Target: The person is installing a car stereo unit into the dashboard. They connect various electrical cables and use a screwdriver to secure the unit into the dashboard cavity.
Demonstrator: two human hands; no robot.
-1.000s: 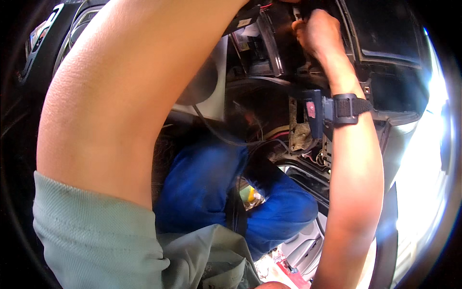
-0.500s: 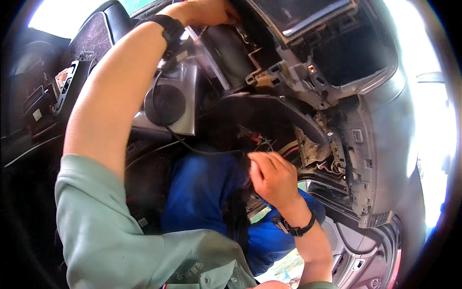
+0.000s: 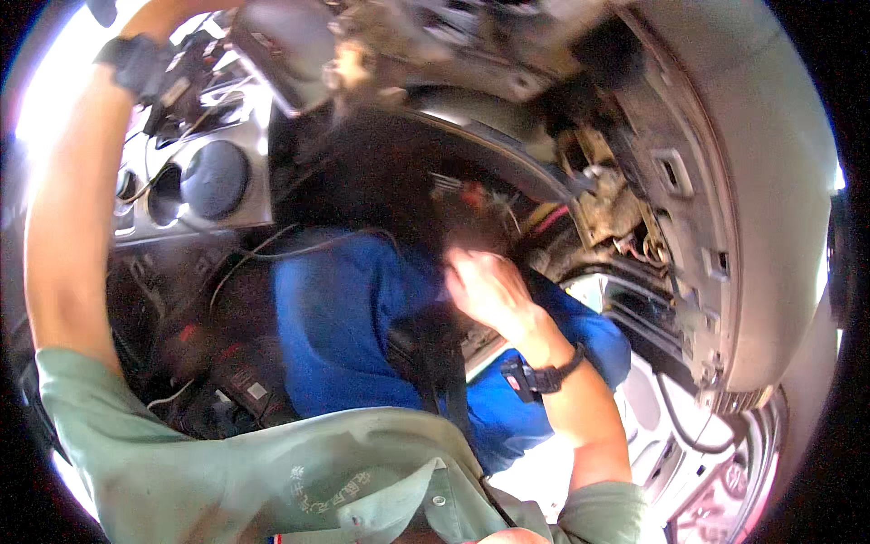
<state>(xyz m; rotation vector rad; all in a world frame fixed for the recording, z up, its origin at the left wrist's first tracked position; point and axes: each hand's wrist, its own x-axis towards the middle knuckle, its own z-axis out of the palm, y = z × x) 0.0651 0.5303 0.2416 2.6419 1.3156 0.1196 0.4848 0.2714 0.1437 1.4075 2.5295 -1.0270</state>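
Car cabin (image 3: pixel 766 227) | silver console (image 3: pixel 259 192): dark disc (image 3: pixel 215 179), shadowed cup recess (image 3: pixel 165 196) | hands (image 3: pixel 491 288) apart

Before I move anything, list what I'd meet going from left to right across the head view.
Black strap on the left wrist, round dark disc, right hand, crumpled tan piece, slatted vent.

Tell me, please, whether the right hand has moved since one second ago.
Yes: the right hand has come from above the brownish bracket to below and left of it in the view, by the blue trousers.
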